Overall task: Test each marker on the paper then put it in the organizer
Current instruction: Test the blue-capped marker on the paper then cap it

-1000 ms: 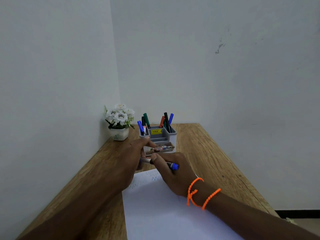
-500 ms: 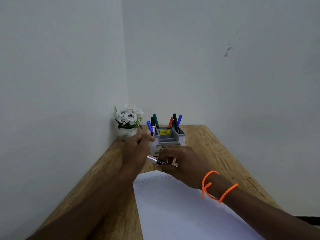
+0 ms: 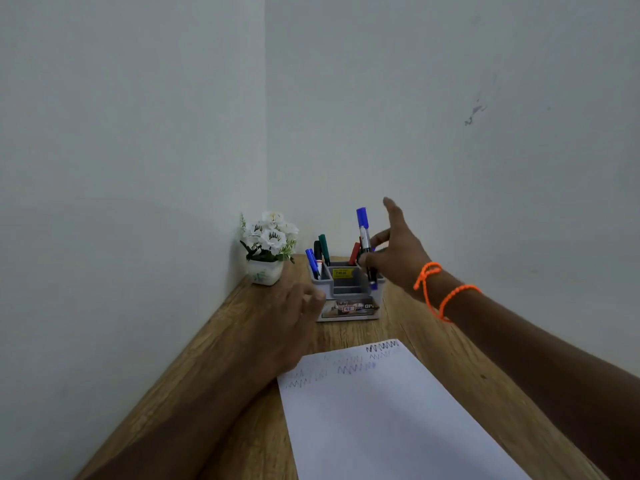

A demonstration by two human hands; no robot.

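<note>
A grey organizer [image 3: 346,289] stands at the far end of the wooden desk, with several capped markers upright in its left and right back compartments. My right hand [image 3: 394,251] pinches a blue-capped marker [image 3: 362,225] upright over the organizer's right compartment, index finger pointing up. My left hand [image 3: 291,317] rests on the desk just left of the organizer, fingers loosely curled and holding nothing. A white paper [image 3: 381,410] with several zigzag test scribbles near its far edge lies in front of me.
A small white pot of white flowers [image 3: 268,251] sits in the corner left of the organizer. Walls close the desk [image 3: 433,341] on the left and at the back. Orange bead bracelets circle my right wrist.
My right hand has lifted the blue marker from just above the paper up to the organizer's right compartment and turned it upright. My left hand has let go of it.
</note>
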